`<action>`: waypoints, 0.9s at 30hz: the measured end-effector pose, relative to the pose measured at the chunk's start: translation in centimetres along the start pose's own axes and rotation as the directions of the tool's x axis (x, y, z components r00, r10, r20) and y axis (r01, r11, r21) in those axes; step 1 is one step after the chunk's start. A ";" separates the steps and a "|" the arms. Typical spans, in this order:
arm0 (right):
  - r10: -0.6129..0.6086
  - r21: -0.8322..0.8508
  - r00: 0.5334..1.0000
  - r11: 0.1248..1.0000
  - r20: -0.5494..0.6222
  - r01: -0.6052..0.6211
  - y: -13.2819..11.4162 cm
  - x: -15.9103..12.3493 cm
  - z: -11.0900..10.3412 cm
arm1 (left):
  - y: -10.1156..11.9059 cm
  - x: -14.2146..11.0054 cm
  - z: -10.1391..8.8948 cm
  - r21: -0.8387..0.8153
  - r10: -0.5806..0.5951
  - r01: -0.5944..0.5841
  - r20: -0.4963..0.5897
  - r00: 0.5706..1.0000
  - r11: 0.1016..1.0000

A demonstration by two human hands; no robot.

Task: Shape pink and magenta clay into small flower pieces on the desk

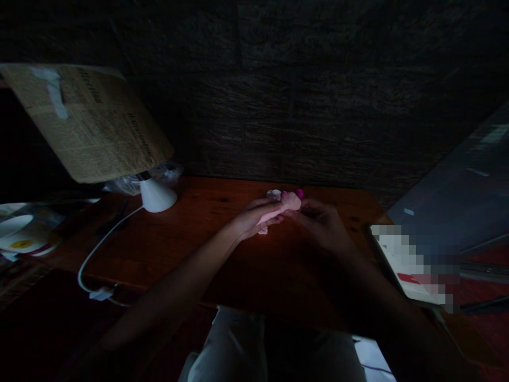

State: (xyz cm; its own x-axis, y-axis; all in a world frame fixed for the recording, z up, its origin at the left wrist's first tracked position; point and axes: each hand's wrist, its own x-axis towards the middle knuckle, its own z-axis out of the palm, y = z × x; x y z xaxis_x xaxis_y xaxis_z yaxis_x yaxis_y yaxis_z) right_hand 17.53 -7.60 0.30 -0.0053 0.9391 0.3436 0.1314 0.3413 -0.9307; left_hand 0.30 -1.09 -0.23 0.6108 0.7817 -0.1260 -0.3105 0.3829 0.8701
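Note:
Just above the tabletop, a pale pink flower-shaped piece is held between my hands. It has a ruffled, rounded head and a longer part running down to the left; its material cannot be made out. My left hand is closed around that longer part. At the other side, the fingertips of my right hand pinch the edge of the head. Behind it lie a whitish crumpled piece and a small bright magenta piece. A pink scrap shows below my left hand.
The wooden table meets a dark brick wall. A lamp with a newsprint shade stands at left, its white cord hanging over the front edge. A partly pixelated flat object lies right, a white roll far left.

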 end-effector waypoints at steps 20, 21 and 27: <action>-0.077 -0.127 0.997 0.989 -0.006 0.076 0.6 0.1 -1.3 | -0.7 0.5 -0.1 0.323 0.492 -0.484 0.065 0.868 0.813; -0.079 -0.148 0.997 0.986 -0.005 0.077 0.6 0.1 -1.4 | -0.7 0.6 -0.1 0.338 0.499 -0.492 0.074 0.863 0.802; -0.045 -0.115 0.998 0.992 0.047 0.050 0.6 0.0 -1.6 | -0.7 0.5 -0.3 0.446 0.520 -0.499 0.084 0.850 0.743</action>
State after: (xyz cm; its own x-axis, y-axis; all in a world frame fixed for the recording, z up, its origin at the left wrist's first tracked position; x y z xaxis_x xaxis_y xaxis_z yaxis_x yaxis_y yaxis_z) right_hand 19.15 -7.50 -0.03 -0.0577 0.9236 0.3789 0.2439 0.3811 -0.8918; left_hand 0.66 -0.84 -1.07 0.4191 0.8220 0.3855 -0.2103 -0.3251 0.9220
